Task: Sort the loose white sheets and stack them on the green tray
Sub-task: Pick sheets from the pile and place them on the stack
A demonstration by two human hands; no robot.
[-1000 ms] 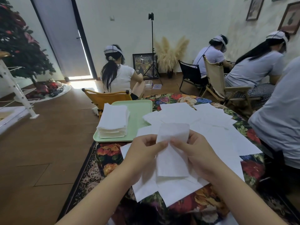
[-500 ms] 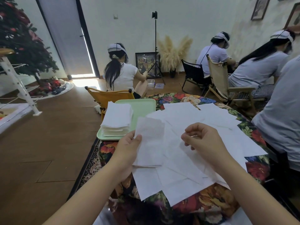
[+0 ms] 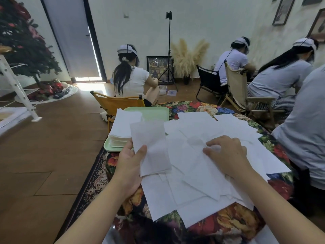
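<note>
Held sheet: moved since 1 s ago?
Yes. The held sheet, pinched by the left hand, went left toward the green tray, off the loose pile.

Single head cam, wide-angle, looking fwd & down over the floral table (image 3: pixel 219 224), close to both forearms entering at the frame's bottom; room w/ seated people showing across the frame's top.
</note>
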